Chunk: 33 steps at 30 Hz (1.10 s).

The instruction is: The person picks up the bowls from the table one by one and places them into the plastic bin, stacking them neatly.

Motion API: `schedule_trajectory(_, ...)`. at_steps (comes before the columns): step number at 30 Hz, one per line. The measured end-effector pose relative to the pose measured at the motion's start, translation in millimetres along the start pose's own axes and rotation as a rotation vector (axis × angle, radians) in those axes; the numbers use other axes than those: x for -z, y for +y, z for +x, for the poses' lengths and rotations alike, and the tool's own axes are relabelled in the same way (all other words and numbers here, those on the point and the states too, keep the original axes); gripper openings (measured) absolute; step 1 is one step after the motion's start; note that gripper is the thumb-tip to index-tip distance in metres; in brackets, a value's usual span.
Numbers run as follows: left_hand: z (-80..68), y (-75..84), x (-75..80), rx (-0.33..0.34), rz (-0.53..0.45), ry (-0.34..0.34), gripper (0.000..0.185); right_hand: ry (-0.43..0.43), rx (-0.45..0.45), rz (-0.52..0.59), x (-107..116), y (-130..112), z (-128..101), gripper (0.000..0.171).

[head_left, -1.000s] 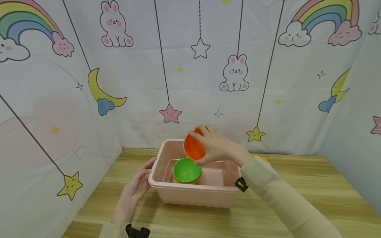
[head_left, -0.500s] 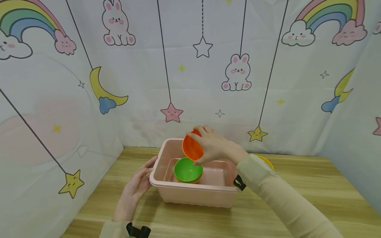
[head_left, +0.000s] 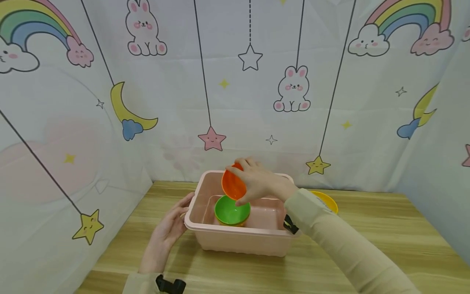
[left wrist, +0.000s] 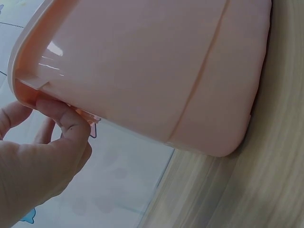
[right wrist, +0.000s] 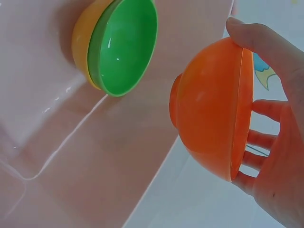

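Observation:
A pink plastic tub [head_left: 238,239] [left wrist: 156,71] [right wrist: 85,156] stands on the wooden table. Inside it a green bowl [head_left: 231,210] [right wrist: 124,45] is nested in a yellow bowl [right wrist: 80,45]. My right hand [head_left: 257,181] [right wrist: 280,156] holds an orange bowl [head_left: 233,184] [right wrist: 211,109] tilted on edge just above the green one, thumb on one rim and fingers on the other. My left hand [head_left: 170,226] [left wrist: 47,142] grips the tub's left rim, thumb under the lip.
Another yellow bowl [head_left: 324,201] sits on the table behind my right forearm, right of the tub. Cartoon-printed curtains [head_left: 235,81] close in the back and both sides. Bare wooden tabletop [head_left: 385,245] lies in front and to the right.
My right hand has carried the orange bowl slightly left and lower, closer over the green bowl. The left hand has stayed on the tub rim.

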<state>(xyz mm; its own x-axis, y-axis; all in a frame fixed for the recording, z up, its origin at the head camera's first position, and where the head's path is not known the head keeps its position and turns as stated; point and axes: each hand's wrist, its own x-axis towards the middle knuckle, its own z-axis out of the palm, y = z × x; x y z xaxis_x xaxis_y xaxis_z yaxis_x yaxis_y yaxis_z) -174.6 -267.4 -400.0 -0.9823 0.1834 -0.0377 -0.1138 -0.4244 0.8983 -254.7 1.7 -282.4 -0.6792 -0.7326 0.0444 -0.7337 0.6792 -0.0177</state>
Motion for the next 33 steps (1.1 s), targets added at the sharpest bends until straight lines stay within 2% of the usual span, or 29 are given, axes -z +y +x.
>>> schedule_trajectory(14,0.3,-1.9,-2.0,0.027,0.015,0.001,0.041,-0.047,0.022,0.041,-12,4,8,0.101)
schedule_trajectory(24,2.0,0.3,-0.4,0.016,0.012,0.017,0.043,-0.072,0.037,0.046,-18,7,17,0.101)
schedule_trajectory(33,1.7,0.0,0.4,0.017,0.008,0.011,0.044,-0.109,0.086,0.023,-23,7,24,0.100)
